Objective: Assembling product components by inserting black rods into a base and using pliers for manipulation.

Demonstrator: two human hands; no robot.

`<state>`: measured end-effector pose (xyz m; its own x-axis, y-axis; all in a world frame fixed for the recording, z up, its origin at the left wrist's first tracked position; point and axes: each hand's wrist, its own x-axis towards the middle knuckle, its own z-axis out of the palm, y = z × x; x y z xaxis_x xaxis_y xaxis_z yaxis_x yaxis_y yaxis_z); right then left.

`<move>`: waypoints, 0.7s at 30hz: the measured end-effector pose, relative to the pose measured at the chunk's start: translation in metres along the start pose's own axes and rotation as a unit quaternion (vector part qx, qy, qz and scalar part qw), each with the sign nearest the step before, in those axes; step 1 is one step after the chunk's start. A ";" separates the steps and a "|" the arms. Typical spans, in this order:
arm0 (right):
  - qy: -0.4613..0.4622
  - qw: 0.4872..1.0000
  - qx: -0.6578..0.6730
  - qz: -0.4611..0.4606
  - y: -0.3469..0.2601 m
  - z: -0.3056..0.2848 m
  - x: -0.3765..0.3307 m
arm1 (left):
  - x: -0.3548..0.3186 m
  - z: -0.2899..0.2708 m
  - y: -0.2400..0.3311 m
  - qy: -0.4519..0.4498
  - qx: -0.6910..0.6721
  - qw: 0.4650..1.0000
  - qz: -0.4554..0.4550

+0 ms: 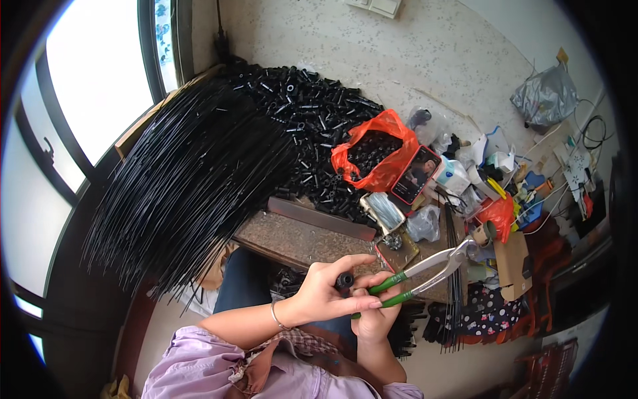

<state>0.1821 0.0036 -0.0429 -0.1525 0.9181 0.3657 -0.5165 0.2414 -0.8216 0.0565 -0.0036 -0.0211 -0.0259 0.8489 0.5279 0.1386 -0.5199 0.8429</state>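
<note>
Cluttered workbench [292, 241], black rods fanned beyond the grip. Left hand [324, 292] pinches a small black tube piece [344, 280]: light, rigid, best held by its sides. Right hand [373, 312] closed around green-handled pliers [425, 271].

Bright window [86, 73] on the left, speckled pale floor [399, 60] beyond the brown worktable [292, 243].

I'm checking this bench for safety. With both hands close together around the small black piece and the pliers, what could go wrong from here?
1. The left hand pinches a small black tube piece right beside the green-handled pliers held in the right hand; a slip might nip the fingers.
2. The big bundle of thin black rods fans out past the table edge near the person; the tips could poke an arm.
</note>
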 end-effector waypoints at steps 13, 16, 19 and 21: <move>-0.086 0.990 -0.080 -0.073 0.003 0.001 0.013 | -0.002 -0.001 -0.013 0.011 0.058 0.998 -0.005; -0.041 0.948 -0.259 -0.182 0.006 0.003 0.012 | -0.003 0.003 -0.014 0.004 0.059 0.998 -0.026; -0.041 0.959 -0.221 -0.175 0.007 0.001 0.016 | 0.001 0.000 -0.015 -0.024 0.028 0.999 0.006; -0.054 0.969 -0.190 -0.152 0.001 0.005 0.021 | 0.009 -0.009 -0.017 -0.051 -0.060 0.993 0.083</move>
<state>0.1745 0.0218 -0.0342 -0.1405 0.7534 0.6424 -0.2080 0.6119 -0.7631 0.0448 0.0122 -0.0296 0.0886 0.7528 0.6523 0.0143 -0.6558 0.7548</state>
